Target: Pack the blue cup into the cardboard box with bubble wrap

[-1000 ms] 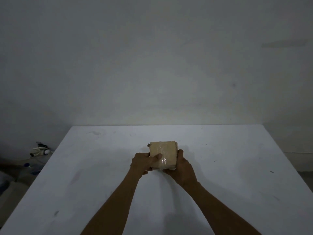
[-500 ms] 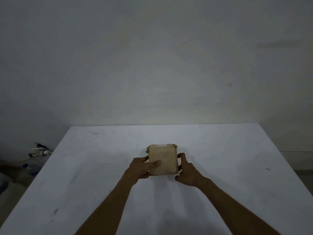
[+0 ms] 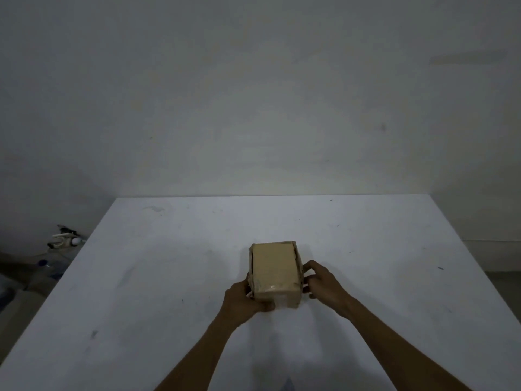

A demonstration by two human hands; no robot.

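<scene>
The cardboard box [image 3: 275, 266] sits before you with its top flap folded down, so what is inside does not show. Dark gaps run along the flap's left and right edges, and a strip of glossy clear tape [image 3: 272, 287] crosses the end nearest you.

Your left hand [image 3: 244, 300] grips the box's near left corner. The fingers are curled round the left wall and the thumb is tucked under the near face, hiding that corner. Your right hand [image 3: 321, 283] is at the box's right wall, thumb and fingers curled with their tips against the cardboard, holding it from that side. The two hands close the box in on the left, the right and the near side, while its far side stands free. You cannot tell whether the base lies flat or is slightly lifted.

Under the box is the white tabletop [image 3: 158, 266], which shows grey scuffs to the left of the box and small dark specks to the right. Beyond the box rises a plain grey wall [image 3: 253, 108].

Far left of the box, past the tabletop's edge, a tangle of white cables [image 3: 63, 239] lies on the floor [image 3: 19, 303]. Just nearer you lies a bottle [image 3: 46, 263] with a blue cap.
</scene>
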